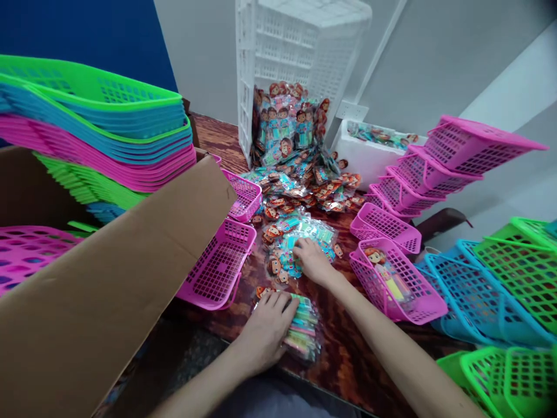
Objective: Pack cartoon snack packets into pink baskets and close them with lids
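Observation:
Near the table's front edge, my left hand [268, 325] is wrapped over a neat stack of clear plastic packets [303, 331] with pastel strips inside and cartoon figures at one end. Farther forward, my right hand [311, 258] has its fingers curled down onto a packet in a loose pile of cartoon-figure packets [285, 247]. Its fingertips are partly hidden against the shiny wrapping. To the right of that hand, a pink basket [398, 281] holds at least one packet. An unfilled pink basket [217, 267] sits to the left of the pile.
A tipped white crate [300, 35] spills many packets onto the wooden table [335, 348]. At left, a cardboard box [143, 255] holds stacked coloured baskets [108, 128]. Pink baskets [452, 157], blue baskets [483, 296] and green baskets [505, 377] line the right. Behind stands a white box [369, 151] of packets.

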Motion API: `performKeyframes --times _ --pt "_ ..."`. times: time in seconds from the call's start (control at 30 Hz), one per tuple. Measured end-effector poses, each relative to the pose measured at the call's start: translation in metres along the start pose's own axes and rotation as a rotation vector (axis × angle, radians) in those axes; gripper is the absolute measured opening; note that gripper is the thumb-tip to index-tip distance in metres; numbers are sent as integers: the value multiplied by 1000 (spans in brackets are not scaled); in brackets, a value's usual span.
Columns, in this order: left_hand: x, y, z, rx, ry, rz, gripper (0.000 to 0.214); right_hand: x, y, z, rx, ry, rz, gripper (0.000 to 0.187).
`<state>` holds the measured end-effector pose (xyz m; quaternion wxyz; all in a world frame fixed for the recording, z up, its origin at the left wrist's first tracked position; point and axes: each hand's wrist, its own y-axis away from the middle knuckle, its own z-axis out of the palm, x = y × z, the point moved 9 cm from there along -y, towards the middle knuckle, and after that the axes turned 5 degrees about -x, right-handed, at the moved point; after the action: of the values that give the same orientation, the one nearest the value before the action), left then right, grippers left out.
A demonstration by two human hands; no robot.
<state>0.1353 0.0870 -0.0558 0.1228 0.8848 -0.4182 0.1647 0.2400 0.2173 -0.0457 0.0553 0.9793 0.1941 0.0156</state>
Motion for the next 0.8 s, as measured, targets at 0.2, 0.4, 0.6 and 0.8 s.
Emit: performKeyframes --times 0.2,0.4,0.6,0.8 --pt "-2 1 2 2 4 -4 76 -12 28 -9 123 45 23 34" --pt "0 0 1 -17 -25 20 79 -9 79 4 149 -451 119 22" --pt "12 3 -7 24 -119 128 70 -22 91 31 102 -789 129 20" --pt "14 1 -9 -11 -163 192 64 -17 89 37 -61 -975 89 17"
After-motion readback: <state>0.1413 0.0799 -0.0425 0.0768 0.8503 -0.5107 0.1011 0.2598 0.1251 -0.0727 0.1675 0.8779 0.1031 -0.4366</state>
